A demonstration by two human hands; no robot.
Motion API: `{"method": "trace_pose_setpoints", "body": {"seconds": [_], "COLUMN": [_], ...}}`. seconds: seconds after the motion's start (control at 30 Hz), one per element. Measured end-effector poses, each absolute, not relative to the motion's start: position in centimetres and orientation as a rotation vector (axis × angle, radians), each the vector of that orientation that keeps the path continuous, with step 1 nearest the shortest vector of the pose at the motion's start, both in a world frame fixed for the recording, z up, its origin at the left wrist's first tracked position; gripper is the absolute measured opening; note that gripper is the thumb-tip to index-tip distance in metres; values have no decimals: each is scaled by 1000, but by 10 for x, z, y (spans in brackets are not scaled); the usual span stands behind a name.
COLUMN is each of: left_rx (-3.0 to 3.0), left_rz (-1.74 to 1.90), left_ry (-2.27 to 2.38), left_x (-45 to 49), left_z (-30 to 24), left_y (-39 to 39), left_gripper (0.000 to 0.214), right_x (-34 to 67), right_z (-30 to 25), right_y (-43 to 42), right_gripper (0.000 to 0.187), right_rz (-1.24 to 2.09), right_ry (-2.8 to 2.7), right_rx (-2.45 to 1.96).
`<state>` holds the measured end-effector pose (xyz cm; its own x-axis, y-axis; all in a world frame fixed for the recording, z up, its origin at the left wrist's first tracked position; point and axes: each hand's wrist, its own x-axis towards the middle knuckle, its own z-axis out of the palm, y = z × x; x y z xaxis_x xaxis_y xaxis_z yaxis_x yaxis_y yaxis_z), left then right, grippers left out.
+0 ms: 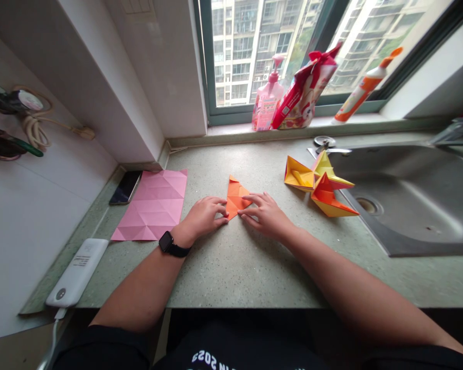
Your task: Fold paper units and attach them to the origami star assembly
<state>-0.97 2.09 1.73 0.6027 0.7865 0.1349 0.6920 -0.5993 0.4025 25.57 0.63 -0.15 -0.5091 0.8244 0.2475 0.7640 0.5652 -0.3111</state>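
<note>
Two hands (205,216) (265,215), one orange paper (237,198)

The counter (231,267) lies bare from the hands to its near edge, and again between the orange paper (236,198) and the sill. On the left, a pink sheet (154,205) lies flat just beside the left hand (204,216), with a phone (125,187) beyond it and a power bank (79,272) at the near corner. On the right, folded models (320,187) stand near the right hand (266,213), at the rim of the sink (409,216). A pump bottle (268,100), a bag (304,92) and a tube (364,87) crowd the sill.
</note>
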Motion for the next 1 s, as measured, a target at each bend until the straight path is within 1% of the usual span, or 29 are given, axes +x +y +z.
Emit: {"method": "trace_pose_setpoints", "body": {"seconds": [0.2, 0.47, 0.67, 0.83, 1.0], "left_rx": [2513, 2495, 2493, 2507, 2498], "left_rz": [437, 433, 440, 450, 444], "left_ry": [1199, 1200, 1177, 1176, 1173], "left_x": [-11, -11, -12, -11, -11], "left_z": [17, 16, 15, 17, 18], "left_y": [22, 22, 23, 22, 21], "left_gripper": [5, 7, 5, 3, 5], "right_x": [248, 247, 259, 269, 272], "right_z": [-5, -4, -5, -13, -20], "right_y": [0, 3, 14, 24, 31], "right_gripper": [23, 21, 22, 27, 32], "right_rz": [256, 310, 308, 288, 249], "right_ry": [-2477, -2448, -2386, -2277, -2270], "right_rx": [-1127, -1340, -1350, -1291, -1361]}}
